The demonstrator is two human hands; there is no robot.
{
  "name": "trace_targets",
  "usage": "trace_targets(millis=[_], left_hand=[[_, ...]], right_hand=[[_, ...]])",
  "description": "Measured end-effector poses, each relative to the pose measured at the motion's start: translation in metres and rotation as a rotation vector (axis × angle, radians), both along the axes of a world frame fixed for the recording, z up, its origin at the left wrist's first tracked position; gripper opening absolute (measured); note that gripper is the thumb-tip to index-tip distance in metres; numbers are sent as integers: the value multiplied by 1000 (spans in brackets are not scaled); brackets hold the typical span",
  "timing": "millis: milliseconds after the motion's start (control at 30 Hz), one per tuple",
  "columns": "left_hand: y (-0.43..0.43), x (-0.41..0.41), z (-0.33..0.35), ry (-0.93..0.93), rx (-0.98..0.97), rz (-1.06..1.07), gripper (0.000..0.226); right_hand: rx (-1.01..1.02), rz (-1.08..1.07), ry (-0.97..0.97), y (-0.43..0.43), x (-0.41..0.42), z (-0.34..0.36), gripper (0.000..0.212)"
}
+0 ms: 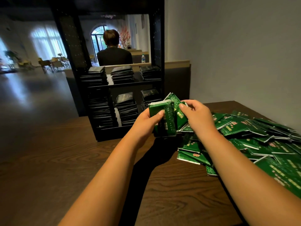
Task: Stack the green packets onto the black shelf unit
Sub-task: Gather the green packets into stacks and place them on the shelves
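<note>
Green packets [168, 117] in left hand [145, 120], pale lettering unreadable

My head camera looks forward and down, close over the dark wooden table [48, 160], facing the black shelf unit [110, 132].

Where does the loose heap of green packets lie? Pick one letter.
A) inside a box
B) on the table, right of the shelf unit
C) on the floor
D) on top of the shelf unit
B: the heap of green packets spreads over the wooden table right of the black shelf unit; the left hand and right hand hold a bundle beside it.
</note>
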State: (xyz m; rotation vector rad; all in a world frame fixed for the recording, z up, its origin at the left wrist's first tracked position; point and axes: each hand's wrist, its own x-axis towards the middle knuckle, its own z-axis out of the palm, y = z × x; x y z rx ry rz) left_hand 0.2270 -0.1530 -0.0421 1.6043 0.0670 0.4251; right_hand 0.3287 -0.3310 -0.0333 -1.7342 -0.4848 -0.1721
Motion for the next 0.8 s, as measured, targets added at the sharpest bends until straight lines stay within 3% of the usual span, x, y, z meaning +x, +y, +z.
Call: trace_targets(millis=[100, 300, 500, 667, 733, 800], left_hand=[[9, -20, -2, 7, 22, 18, 30], [44, -60, -22, 16, -50, 129, 30], [70, -89, -43, -12, -109, 333, 29], [82, -94, -54, -56, -212, 402, 53], [88, -92, -56, -49, -164, 363, 47], [90, -90, -58, -50, -108, 363, 35]], right_hand=[[66, 120, 137, 14, -18, -4, 30], [149, 339, 288, 55, -54, -16, 17], [225, 521, 552, 95, -72, -38, 25], [323, 507, 605, 107, -73, -58, 29], [347, 499, 602, 107, -73, -59, 31], [362, 468, 604, 104, -71, -58, 51]])
